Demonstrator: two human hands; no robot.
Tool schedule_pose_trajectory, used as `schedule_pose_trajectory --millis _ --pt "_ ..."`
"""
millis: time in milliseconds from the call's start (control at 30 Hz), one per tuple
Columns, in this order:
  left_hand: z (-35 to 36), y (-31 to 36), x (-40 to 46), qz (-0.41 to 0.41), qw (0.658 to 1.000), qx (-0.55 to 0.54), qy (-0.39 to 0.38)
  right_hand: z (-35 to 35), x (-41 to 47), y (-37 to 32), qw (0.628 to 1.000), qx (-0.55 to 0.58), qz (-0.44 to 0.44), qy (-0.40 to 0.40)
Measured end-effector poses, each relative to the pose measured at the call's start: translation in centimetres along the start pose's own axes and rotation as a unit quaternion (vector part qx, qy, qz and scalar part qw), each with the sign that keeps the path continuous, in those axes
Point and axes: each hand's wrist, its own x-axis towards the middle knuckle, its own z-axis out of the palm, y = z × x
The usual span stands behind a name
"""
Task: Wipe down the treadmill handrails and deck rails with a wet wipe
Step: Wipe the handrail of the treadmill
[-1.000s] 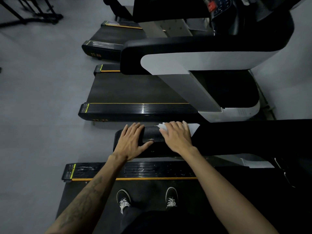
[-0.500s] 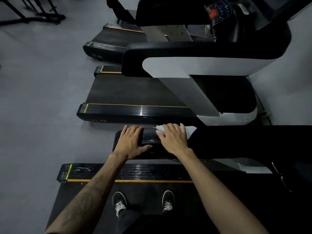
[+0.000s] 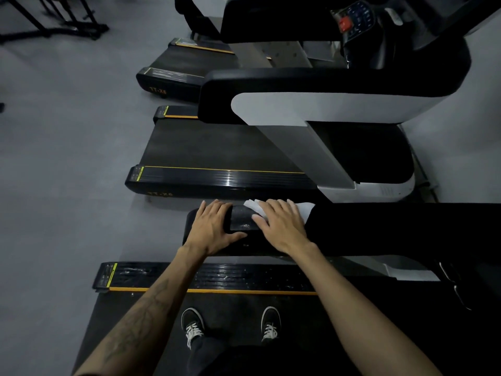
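I stand on the treadmill belt facing its black side handrail [image 3: 379, 229]. My left hand [image 3: 214, 226] rests on the handrail's rounded end, fingers laid over the top and thumb spread on the near face. My right hand [image 3: 282, 226] lies flat beside it and presses a white wet wipe [image 3: 306, 208] onto the top of the handrail. The wipe's edges show past my fingers on both sides. Below the handrail runs the ribbed black deck rail [image 3: 217, 278] with an orange stripe and wet streaks on it.
My two sneakers [image 3: 193, 325] stand on the belt. A second treadmill [image 3: 217, 147] lies parallel just beyond the handrail, with a third behind it. Grey floor spreads to the left. Dark equipment legs [image 3: 54, 25] stand at the top left.
Both hands stay on the handrail in nearly the same places. Only the view has shifted a little.
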Motion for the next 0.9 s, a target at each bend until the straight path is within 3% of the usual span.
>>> schedule_pose_trajectory --millis 100,267,333,500,600,767,833,900 --pt "-0.1 0.1 -0.1 -0.002 1.000 -0.008 -0.006 -0.4 -1.7 2.9 0.996 -0.008 -0.076 0.042" --pt "-0.3 0.3 -0.2 -0.005 1.000 -0.017 0.004 -0.3 0.4 0.8 0.996 -0.047 0.073 -0.006" --pt "-0.4 0.5 -0.1 -0.009 1.000 -0.013 0.000 -0.1 1.4 -1.0 0.995 -0.034 0.092 -0.021" --pt "-0.6 0.5 -0.1 -0.012 1.000 -0.009 -0.007 -0.3 -0.7 1.0 0.998 0.046 -0.046 0.023" --pt "-0.6 0.5 -0.1 -0.011 1.000 -0.013 -0.005 -0.6 -2.6 3.4 0.995 0.017 -0.097 0.022" --pt "-0.8 0.8 -0.2 -0.018 1.000 -0.015 -0.008 0.0 -0.8 -0.9 0.998 -0.019 0.062 -0.023" --pt "-0.8 0.9 -0.2 -0.019 1.000 -0.014 -0.013 0.5 -0.6 -2.7 0.997 0.000 0.063 -0.032" --pt "-0.8 0.9 -0.2 -0.016 1.000 -0.012 -0.011 1.2 -1.8 -2.8 1.000 -0.016 0.005 -0.026"
